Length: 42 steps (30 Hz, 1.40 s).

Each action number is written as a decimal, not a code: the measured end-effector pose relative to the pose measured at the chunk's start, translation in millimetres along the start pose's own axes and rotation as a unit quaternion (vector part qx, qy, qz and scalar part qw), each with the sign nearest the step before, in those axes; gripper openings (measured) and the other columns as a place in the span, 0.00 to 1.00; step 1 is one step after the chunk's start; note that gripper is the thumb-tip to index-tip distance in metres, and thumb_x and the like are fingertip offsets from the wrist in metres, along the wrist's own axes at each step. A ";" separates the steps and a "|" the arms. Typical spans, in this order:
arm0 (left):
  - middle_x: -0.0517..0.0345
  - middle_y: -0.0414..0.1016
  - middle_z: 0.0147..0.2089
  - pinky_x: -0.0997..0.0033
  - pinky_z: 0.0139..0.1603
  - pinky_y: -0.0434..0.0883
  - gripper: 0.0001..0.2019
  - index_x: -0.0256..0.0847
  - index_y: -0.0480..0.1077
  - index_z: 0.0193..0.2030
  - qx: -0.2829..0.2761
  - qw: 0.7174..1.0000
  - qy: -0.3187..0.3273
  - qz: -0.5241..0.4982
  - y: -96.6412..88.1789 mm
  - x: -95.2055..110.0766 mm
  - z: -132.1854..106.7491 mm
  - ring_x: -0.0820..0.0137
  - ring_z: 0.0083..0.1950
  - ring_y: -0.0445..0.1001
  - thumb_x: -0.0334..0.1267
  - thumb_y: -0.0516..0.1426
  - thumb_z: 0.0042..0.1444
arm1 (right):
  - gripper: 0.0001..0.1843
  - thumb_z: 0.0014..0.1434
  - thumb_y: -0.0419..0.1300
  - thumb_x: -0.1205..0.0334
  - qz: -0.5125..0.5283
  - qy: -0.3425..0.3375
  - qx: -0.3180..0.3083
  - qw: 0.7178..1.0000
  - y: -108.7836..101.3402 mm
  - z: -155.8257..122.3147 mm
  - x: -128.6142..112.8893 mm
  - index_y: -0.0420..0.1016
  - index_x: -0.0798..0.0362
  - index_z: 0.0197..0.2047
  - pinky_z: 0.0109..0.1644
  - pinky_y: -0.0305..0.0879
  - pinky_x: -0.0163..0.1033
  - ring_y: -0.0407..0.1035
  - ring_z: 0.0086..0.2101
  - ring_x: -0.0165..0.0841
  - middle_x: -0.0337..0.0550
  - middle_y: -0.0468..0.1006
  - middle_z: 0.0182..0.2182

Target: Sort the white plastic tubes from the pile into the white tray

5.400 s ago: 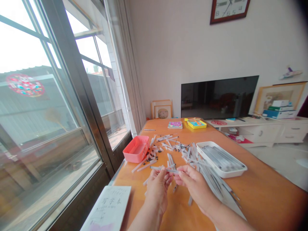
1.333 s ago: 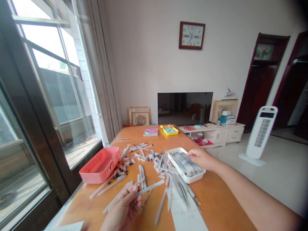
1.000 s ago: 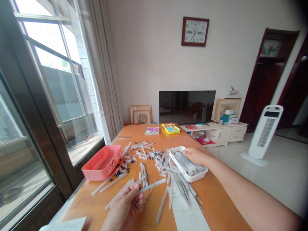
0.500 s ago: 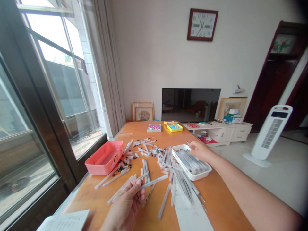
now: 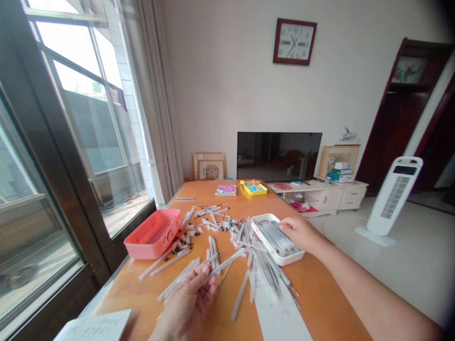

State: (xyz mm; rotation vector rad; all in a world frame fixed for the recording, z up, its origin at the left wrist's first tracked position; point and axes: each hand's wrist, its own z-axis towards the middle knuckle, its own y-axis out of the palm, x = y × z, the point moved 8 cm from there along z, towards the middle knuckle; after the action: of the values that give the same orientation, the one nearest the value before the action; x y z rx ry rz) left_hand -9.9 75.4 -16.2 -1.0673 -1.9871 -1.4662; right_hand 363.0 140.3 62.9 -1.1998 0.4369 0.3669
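My left hand is low over the near edge of the wooden table, its fingers pinched on a white pen barrel that points up and right. My right hand reaches out to the white tray full of grey pens, with its fingers resting at the tray's right rim; whether it holds a pen is hidden. Between the hands lies a scatter of white pen barrels and small black parts.
A pink plastic box stands at the table's left edge beside the window. A white sheet lies under the near pens, and a notebook sits at the near left corner. A small book and a yellow box are at the far end.
My right hand went from the shared pen to the white tray and has slid back along its right rim. My left hand stays put, and its barrel now tilts more steeply.
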 end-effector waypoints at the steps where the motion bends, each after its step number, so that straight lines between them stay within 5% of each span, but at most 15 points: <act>1: 0.54 0.77 0.38 0.77 0.35 0.79 0.04 0.35 0.75 0.41 -0.004 1.000 -0.004 0.000 0.6 -1.1 -0.3 0.74 0.33 0.78 0.25 0.62 0.60 | 0.16 0.64 0.54 0.54 0.006 -0.004 0.021 1.000 -3.6 -3.8 -6.1 0.82 0.51 0.40 0.40 0.63 0.38 0.74 0.38 0.38 0.44 0.83 0.36; 5: 0.55 0.77 0.39 0.77 0.39 0.79 0.06 0.36 0.75 0.40 -0.018 1.000 -0.017 -0.005 3.3 -5.8 -2.5 0.73 0.35 0.79 0.26 0.65 0.57 | 0.16 0.68 0.52 0.54 0.043 -0.084 0.072 0.993 -9.5 -35.6 -60.5 0.80 0.48 0.40 0.44 0.67 0.39 0.74 0.40 0.39 0.45 0.82 0.38; 10: 0.56 0.76 0.35 0.79 0.36 0.77 0.06 0.37 0.76 0.38 -0.048 0.998 -0.013 0.024 10.1 -8.4 -7.8 0.74 0.33 0.78 0.28 0.67 0.56 | 0.20 0.69 0.52 0.62 0.002 -0.296 0.019 0.955 14.3 -98.3 -158.5 0.74 0.45 0.61 0.57 0.66 0.50 0.70 0.52 0.44 0.49 0.79 0.54; 14: 0.53 0.79 0.38 0.77 0.38 0.78 0.06 0.39 0.76 0.39 -0.063 0.997 -0.007 0.038 13.3 -8.5 -10.5 0.72 0.34 0.79 0.31 0.67 0.57 | 0.12 0.68 0.54 0.64 -0.063 -0.305 -0.024 0.950 39.4 -123.8 -182.4 0.80 0.46 0.45 0.50 0.65 0.48 0.71 0.43 0.42 0.45 0.81 0.40; 19: 0.45 0.80 0.47 0.68 0.46 0.80 0.13 0.39 0.74 0.50 -0.054 0.997 0.029 0.037 8.3 -3.2 -5.1 0.66 0.42 0.82 0.36 0.66 0.59 | 0.10 0.65 0.56 0.63 -0.021 -0.204 -0.022 0.979 32.7 -109.8 -144.9 0.79 0.47 0.38 0.46 0.64 0.42 0.73 0.40 0.39 0.41 0.81 0.35; 25: 0.52 0.80 0.43 0.74 0.45 0.77 0.11 0.41 0.75 0.45 -0.060 0.995 0.032 0.074 5.1 -4.7 -2.0 0.69 0.41 0.81 0.37 0.68 0.57 | 0.11 0.64 0.55 0.57 -0.057 0.023 0.066 0.996 -8.9 -60.5 -44.0 0.80 0.46 0.39 0.36 0.59 0.38 0.74 0.36 0.37 0.41 0.83 0.34; 28: 0.54 0.80 0.39 0.76 0.42 0.76 0.09 0.42 0.76 0.40 -0.063 0.994 0.028 0.082 6.5 -5.2 -1.8 0.69 0.40 0.80 0.36 0.69 0.55 | 0.12 0.63 0.55 0.57 -0.116 0.065 0.069 0.989 -14.1 -43.1 -17.5 0.80 0.46 0.42 0.33 0.56 0.38 0.75 0.35 0.37 0.42 0.84 0.37; 37: 0.55 0.81 0.37 0.75 0.41 0.76 0.08 0.43 0.77 0.37 -0.047 0.996 0.012 0.079 1.3 -7.6 4.7 0.68 0.38 0.81 0.36 0.71 0.52 | 0.16 0.67 0.54 0.53 -0.163 0.064 0.072 0.982 -2.2 -27.1 -3.7 0.83 0.46 0.40 0.41 0.61 0.40 0.75 0.43 0.41 0.47 0.84 0.40; 42: 0.53 0.81 0.39 0.75 0.41 0.75 0.09 0.42 0.77 0.39 -0.046 0.993 0.024 0.110 -0.9 -7.3 4.3 0.68 0.40 0.80 0.40 0.70 0.54 | 0.24 0.70 0.48 0.44 -0.156 0.015 0.048 0.987 11.1 -24.9 -10.2 0.80 0.42 0.56 0.59 0.62 0.46 0.70 0.58 0.44 0.46 0.79 0.57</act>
State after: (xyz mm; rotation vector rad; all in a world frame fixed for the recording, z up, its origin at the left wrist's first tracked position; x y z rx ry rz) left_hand -5.8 76.9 -23.6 -1.2346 -1.7215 -1.4615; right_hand 345.5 119.9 51.8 -1.1585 0.2839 0.0575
